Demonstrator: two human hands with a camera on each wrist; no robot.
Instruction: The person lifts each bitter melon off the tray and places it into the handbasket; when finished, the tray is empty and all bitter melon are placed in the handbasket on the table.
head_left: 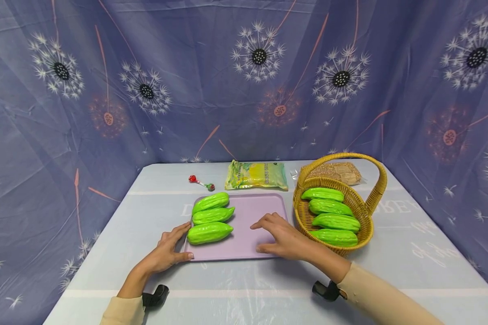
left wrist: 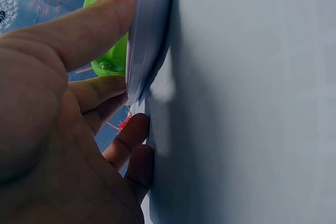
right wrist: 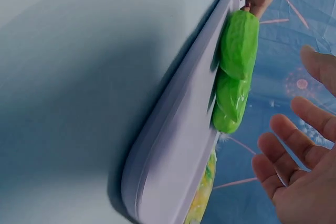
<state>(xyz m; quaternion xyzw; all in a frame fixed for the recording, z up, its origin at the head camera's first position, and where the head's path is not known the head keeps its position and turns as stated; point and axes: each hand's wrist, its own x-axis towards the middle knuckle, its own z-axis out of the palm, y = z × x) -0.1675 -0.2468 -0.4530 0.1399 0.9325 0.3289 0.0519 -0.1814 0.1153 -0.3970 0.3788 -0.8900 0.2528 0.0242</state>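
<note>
A light purple tray lies on the table with three green bitter melons on its left side. At the tray's front left corner my left hand holds the rim, the thumb on the front edge and the fingers along the left edge. Over the right part of the tray hovers my right hand, fingers spread and nothing in them. The right wrist view shows this hand apart from the bitter melons. To its right, a wicker basket holds several more bitter melons.
Behind the tray lies a yellow-green packet. Left of the packet are two small wrapped lollipops, red and green. A clear bag of brown food sits behind the basket, whose tall handle arches up. A patterned curtain closes off the back.
</note>
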